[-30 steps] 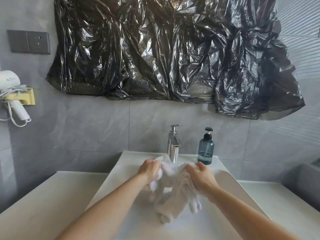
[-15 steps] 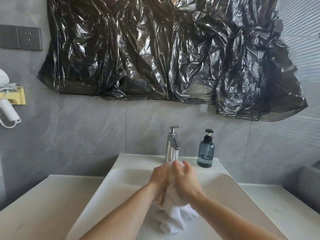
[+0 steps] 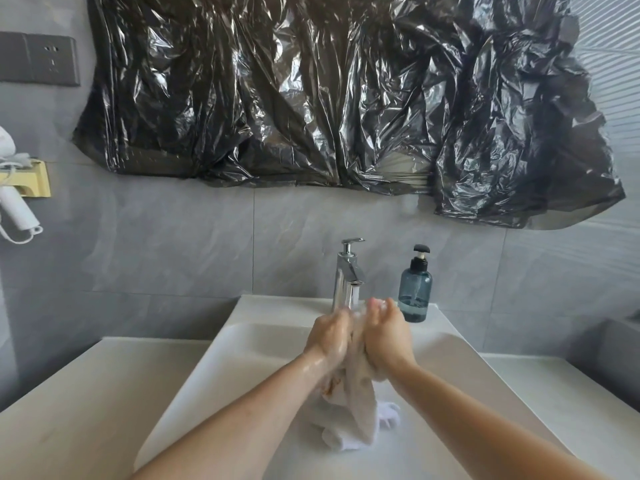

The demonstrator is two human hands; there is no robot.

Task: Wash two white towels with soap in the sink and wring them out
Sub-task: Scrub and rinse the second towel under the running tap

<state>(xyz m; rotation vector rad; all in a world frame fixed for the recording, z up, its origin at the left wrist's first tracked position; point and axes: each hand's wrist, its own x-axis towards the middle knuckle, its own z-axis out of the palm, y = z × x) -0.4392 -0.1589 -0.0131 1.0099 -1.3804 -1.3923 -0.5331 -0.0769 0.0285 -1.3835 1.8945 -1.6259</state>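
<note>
A wet white towel (image 3: 358,407) hangs bunched between my two hands over the white sink (image 3: 256,344), its lower end touching the basin. My left hand (image 3: 329,336) and my right hand (image 3: 386,336) are pressed close together just below the chrome faucet (image 3: 347,275), each gripping the towel's upper part. Both hands look wet and soapy. A blue soap pump bottle (image 3: 415,289) stands on the sink ledge right of the faucet. I see only one bundle of cloth and cannot tell whether a second towel is in it.
A pale countertop (image 3: 76,386) flanks the sink on both sides. Black plastic sheeting (image 3: 329,98) covers the wall above. A white hair dryer (image 3: 17,206) in a yellow holder hangs at the far left, under a grey socket plate (image 3: 40,58).
My hands, apart with the towel spread between them a second ago, have come together and bunched the towel under the faucet. The towel's tail now hangs lower in the basin.
</note>
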